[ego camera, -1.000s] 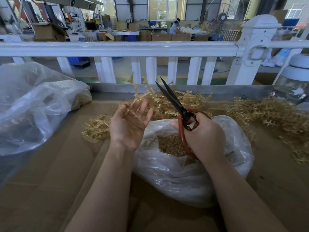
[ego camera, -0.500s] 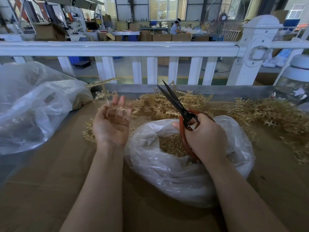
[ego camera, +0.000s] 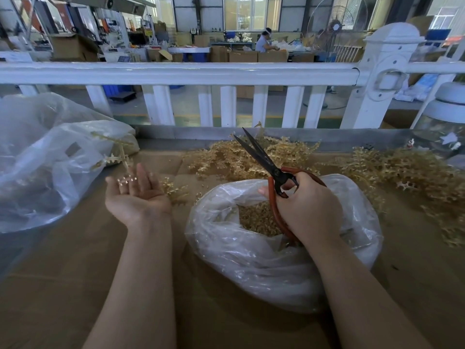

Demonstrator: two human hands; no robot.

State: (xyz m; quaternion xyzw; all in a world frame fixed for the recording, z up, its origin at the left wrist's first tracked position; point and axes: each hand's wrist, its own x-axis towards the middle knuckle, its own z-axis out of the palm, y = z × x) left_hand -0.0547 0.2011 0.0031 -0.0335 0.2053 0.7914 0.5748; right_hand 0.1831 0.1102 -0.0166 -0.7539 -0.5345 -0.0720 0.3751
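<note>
Two hands, head view: left hand (ego camera: 137,197) palm up, fingers straight, tiny golden bits on them; right hand (ego camera: 309,210) clamped round red handles of scissors (ego camera: 264,158).
Scissors position: over clear bag (ego camera: 251,260), long axis tilted, blades slightly parted, tips pointing up-left toward white railing (ego camera: 176,73).
Loose piece: golden sprig (ego camera: 118,154), blurred, just beyond left fingertips.

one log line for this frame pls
left hand: open, palm up, sprig at fingertips, contact unclear | right hand: grips scissors, blades apart | bag: cut bits inside, below right hand
</note>
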